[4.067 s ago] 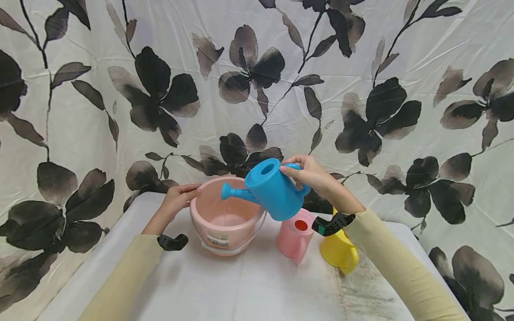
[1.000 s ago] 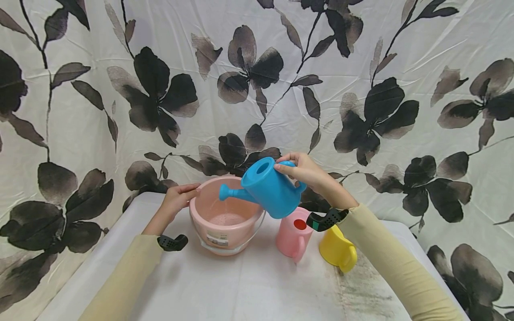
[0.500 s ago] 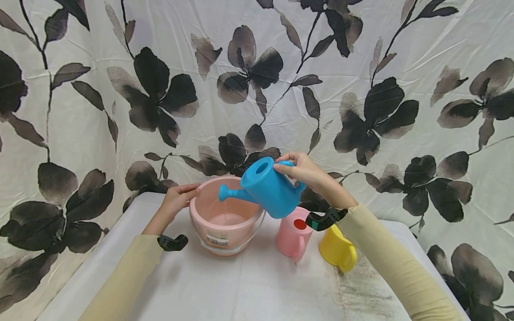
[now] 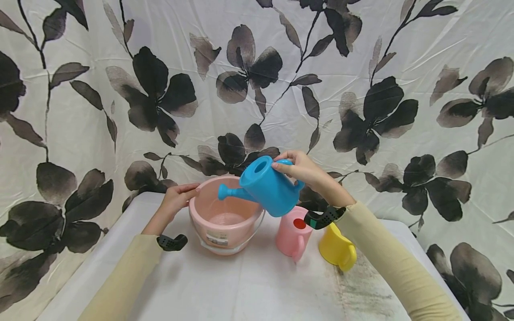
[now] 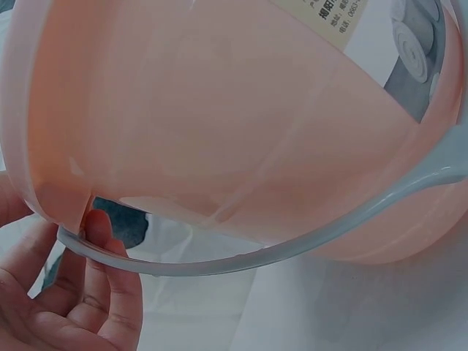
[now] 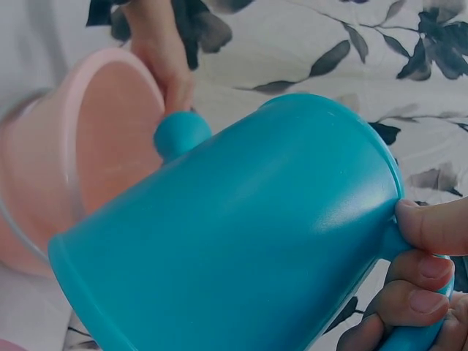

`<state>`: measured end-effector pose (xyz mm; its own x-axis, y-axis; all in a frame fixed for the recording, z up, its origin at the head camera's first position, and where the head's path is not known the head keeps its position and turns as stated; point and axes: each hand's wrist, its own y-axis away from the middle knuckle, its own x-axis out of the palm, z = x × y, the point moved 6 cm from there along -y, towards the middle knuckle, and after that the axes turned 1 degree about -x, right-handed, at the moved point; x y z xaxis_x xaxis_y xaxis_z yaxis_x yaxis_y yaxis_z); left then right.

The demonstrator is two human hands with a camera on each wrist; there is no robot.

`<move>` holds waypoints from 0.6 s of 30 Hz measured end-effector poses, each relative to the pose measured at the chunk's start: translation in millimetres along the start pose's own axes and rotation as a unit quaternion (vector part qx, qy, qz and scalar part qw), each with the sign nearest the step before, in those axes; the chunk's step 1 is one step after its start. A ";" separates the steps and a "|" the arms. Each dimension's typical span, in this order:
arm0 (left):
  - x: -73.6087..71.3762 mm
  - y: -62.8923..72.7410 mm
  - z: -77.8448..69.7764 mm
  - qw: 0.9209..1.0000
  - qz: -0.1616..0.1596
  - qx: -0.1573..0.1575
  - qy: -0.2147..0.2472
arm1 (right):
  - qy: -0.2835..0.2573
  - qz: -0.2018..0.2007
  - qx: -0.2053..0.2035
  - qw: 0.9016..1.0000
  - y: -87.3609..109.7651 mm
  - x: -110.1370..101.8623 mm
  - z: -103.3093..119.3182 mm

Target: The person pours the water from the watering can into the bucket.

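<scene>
My right hand [image 4: 299, 169] grips the handle of a blue watering can [image 4: 270, 187], thumb near its top edge in the right wrist view. The can is tilted, its spout pointing left with the round spout head [image 4: 223, 191] over the mouth of a pink bucket [image 4: 229, 229]. At the bucket's left rim is my left hand [image 4: 176, 201]. In the left wrist view its thumb lies at the rim and its curled fingers [image 5: 95, 292] are under it, by the end of the pale bail handle [image 5: 241, 262]. A shallow layer of water shows at the bucket's bottom.
A pink watering can [image 4: 290, 234] stands right of the bucket, partly below the blue can. Right of it is a yellow watering can [image 4: 335, 249], partly behind my right wrist. All stand on a white-covered table [image 4: 241, 290], with a floral cloth [image 4: 257, 89] hanging behind.
The blue can and right hand have shifted slightly left and up. Faint thin streams below the spout in the oldest frame no longer show. My left hand keeps its place on the rim.
</scene>
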<state>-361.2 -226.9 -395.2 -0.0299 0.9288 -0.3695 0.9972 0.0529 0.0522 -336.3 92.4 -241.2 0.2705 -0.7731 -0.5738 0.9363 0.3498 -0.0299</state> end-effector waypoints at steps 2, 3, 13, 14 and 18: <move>0.0 -0.2 0.2 1.000 0.000 -0.001 0.000 | 0.004 -0.002 0.003 1.000 -0.5 0.1 0.1; 0.0 -0.1 0.1 1.000 -0.001 -0.001 0.000 | 0.006 -0.001 0.002 1.000 -0.5 0.2 0.7; 0.1 0.1 -0.5 1.000 -0.002 -0.005 0.002 | 0.004 -0.003 -0.005 1.000 0.3 1.1 3.8; 0.1 0.1 -0.4 1.000 -0.001 -0.004 0.002 | 0.005 -0.002 -0.003 1.000 0.4 1.1 3.5; 0.3 0.4 -0.2 1.000 0.002 -0.004 0.005 | 0.008 -0.001 0.004 1.000 0.7 0.9 1.8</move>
<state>-360.7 -226.6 -395.1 -0.0275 0.9323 -0.3607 0.9968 0.0527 0.0602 -335.0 91.0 -240.2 0.2661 -0.7653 -0.5860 0.9385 0.3446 -0.0238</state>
